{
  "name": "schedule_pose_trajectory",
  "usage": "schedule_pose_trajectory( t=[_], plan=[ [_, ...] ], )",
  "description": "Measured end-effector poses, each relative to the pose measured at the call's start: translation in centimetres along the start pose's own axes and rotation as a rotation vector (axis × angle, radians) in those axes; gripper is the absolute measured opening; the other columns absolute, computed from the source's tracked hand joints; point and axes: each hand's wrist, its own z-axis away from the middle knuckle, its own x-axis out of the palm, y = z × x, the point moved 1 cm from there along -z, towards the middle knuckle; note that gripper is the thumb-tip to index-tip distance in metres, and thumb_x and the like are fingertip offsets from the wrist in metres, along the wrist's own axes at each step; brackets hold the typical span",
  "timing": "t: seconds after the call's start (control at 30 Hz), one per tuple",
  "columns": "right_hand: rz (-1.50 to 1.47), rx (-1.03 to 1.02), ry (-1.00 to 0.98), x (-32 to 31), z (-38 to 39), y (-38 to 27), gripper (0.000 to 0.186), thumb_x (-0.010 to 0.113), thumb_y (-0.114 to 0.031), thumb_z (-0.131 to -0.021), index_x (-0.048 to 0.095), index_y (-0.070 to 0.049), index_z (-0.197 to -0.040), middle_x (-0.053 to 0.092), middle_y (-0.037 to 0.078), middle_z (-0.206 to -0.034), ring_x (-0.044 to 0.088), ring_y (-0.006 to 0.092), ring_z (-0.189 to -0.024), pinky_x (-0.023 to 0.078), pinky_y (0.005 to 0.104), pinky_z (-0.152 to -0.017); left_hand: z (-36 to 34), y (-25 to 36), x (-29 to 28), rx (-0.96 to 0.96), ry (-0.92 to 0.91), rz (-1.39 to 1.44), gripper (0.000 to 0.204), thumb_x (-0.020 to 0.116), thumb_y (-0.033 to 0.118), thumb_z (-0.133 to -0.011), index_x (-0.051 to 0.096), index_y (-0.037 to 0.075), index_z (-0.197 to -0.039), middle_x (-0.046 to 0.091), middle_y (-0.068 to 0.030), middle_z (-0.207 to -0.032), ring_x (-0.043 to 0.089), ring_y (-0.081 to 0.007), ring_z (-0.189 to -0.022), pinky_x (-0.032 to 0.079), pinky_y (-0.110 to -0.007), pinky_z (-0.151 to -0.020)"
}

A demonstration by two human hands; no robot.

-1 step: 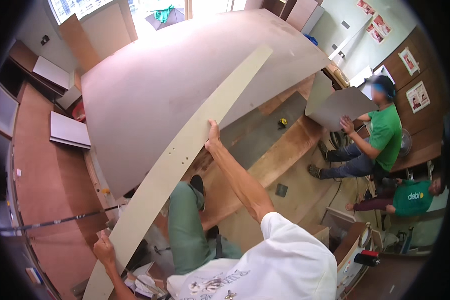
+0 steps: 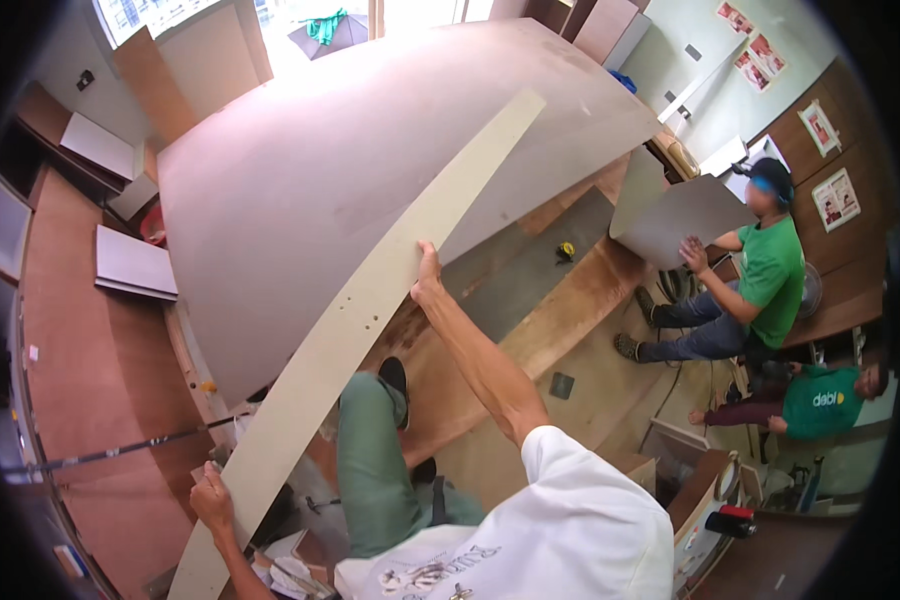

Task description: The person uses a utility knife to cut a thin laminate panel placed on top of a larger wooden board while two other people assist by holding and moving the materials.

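Note:
A long, narrow cream board (image 2: 360, 280) slants across the view from the lower left to the upper middle, with a few small holes near its middle. My right hand (image 2: 426, 273) grips its right edge, thumb on the face and the other fingers hidden behind it. Lower down, my left hand (image 2: 212, 500) is closed on the opposite edge near the bottom end. Under the far part of the board spreads a large pale greyish-pink panel (image 2: 300, 200).
A yellow tape measure (image 2: 566, 251) lies on a grey surface beyond my right arm. At the right, a person in green (image 2: 773, 265) holds a grey panel (image 2: 680, 222); another person (image 2: 820, 402) sits lower. White panels (image 2: 135, 262) rest on brown boards at the left.
The board and both hands keep nearly the same place in view. The room at the left has shifted slightly leftward, and the nearer person's head has moved a little.

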Motion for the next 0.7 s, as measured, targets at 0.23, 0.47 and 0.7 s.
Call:
schedule_pose_trajectory(
  t=[0.23,0.47,0.7],
  plan=[
    [0.041,-0.087,0.182,4.5,-21.4,-1.0,0.048,0.060,-0.037,-0.088,0.059,0.002,-0.117,0.065,0.015,-0.110,0.065,0.0278,-0.101,0.054,0.0442,-0.088,-16.7,9.0,14.0,0.025,-0.065,0.050,0.063,0.044,0.037,-0.108,0.063,-0.008,-0.068,0.058,-0.0303,-0.064,0.059,-0.0483,-0.057,0.040,-0.056,-0.056],
    [0.033,-0.117,0.196,7.2,-40.0,-2.7,0.058,0.066,-0.041,-0.082,0.058,0.000,-0.121,0.064,0.015,-0.111,0.064,0.0291,-0.102,0.055,0.0433,-0.084,-31.3,17.3,23.9,0.005,-0.213,0.072,0.064,0.042,0.036,-0.108,0.061,-0.009,-0.067,0.057,-0.0312,-0.064,0.057,-0.0491,-0.056,0.037,-0.057,-0.056],
    [0.458,-0.242,0.172,7.3,-48.7,-4.9,0.055,0.059,-0.045,-0.092,0.057,0.004,-0.118,0.063,0.015,-0.111,0.062,0.0271,-0.105,0.052,0.0418,-0.091,-44.0,22.1,32.3,0.080,-0.321,0.179,0.068,0.038,0.039,-0.110,0.057,-0.011,-0.069,0.052,-0.0341,-0.066,0.049,-0.0466,-0.054,0.034,-0.056,-0.057]
  ],
)
